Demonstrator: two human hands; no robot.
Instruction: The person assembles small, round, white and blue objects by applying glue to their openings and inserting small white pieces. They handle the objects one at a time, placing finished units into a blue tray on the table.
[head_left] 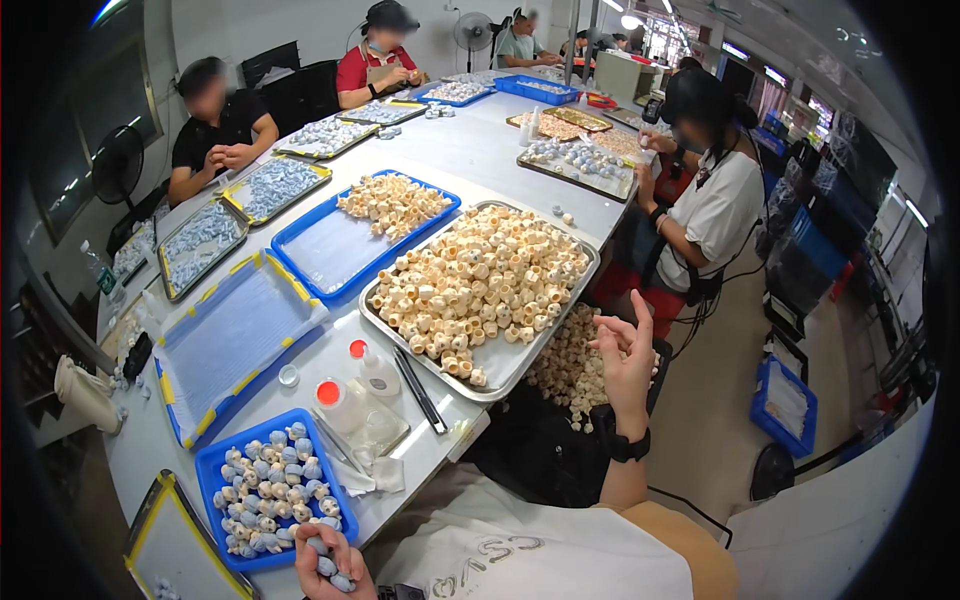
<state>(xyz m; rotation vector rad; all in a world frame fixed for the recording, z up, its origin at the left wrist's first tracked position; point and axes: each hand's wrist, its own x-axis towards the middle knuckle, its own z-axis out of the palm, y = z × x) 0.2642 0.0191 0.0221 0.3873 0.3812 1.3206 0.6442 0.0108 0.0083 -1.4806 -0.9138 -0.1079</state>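
Observation:
My left hand is closed around several small blue-grey moulded pieces, beside the near edge of a blue plastic tray. That tray holds many little blue-and-cream figure pieces. Raised off the table's right edge, my right hand has its fingers apart, and nothing shows in it. Closest to it are a metal tray heaped with cream hollow pieces and, lower down, a dark container of similar cream pieces.
Two red-topped bottles, a black pen-like tool and tissue lie nearby. Further off stand a yellow-taped tray and a blue tray. Co-workers sit along both sides; one person is at the right.

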